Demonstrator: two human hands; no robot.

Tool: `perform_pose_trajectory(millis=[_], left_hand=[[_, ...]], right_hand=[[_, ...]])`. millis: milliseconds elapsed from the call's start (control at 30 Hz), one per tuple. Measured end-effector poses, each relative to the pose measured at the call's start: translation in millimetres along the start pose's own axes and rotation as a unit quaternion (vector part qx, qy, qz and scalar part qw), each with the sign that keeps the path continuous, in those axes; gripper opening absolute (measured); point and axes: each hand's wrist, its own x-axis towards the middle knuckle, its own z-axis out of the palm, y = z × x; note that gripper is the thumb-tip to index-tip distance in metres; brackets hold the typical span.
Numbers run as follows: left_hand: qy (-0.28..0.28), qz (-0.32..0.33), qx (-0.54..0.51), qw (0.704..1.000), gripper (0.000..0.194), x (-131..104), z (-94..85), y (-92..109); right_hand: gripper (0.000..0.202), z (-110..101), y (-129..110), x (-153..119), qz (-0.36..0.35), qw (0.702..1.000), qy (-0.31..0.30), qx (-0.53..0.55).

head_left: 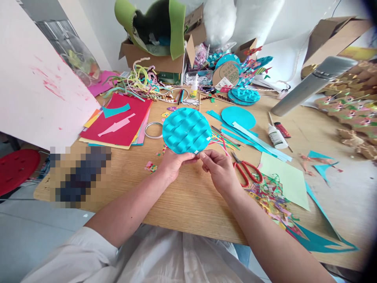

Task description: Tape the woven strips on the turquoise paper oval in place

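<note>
A round turquoise paper disc with a raised woven surface is held up over the table in the middle of the view. My left hand grips its lower edge, thumb in front and the other fingers behind. At the lower right of the rim, the thumb and forefinger of my right hand are pinched together beside a small white spot. Whether anything besides the rim is between them is too small to tell. Red-handled scissors lie just right of my right hand.
Coloured paper sheets are stacked at left, near a tape ring. Right of the disc lie a plain turquoise circle, paper strips, a white glue bottle and paper scraps. A grey cylinder stands tilted-looking behind.
</note>
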Motion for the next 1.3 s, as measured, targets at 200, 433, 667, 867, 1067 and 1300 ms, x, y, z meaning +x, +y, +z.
perform_pose_trajectory(millis=[200,433,667,867,1067,1300], left_hand=[[-0.007,0.0,-0.009,1.0,0.031,-0.8,-0.3,2.6],[-0.001,0.002,-0.006,1.0,0.035,-1.6,-0.2,2.5],[-0.004,0.009,0.009,1.0,0.036,-1.8,0.4,1.7],[-0.011,0.008,0.016,1.0,0.04,-2.8,1.8,2.2],[-0.011,0.013,0.024,1.0,0.037,-3.2,2.6,2.0],[-0.013,0.018,0.031,0.999,0.038,-4.3,3.7,3.5]], right_hand=[[0.02,1.5,-11.6,-8.0,-0.145,0.973,0.078,-0.163],[0.013,2.5,-10.7,-13.1,-0.381,0.823,0.097,-0.41],[0.016,-0.1,-8.0,-10.0,-0.423,0.745,0.087,-0.509],[0.017,-0.3,-8.4,-10.2,-0.419,0.724,0.09,-0.54],[0.02,0.4,-8.9,-10.8,-0.396,0.732,0.086,-0.547],[0.02,1.9,-9.8,-11.0,-0.405,0.734,0.093,-0.537]])
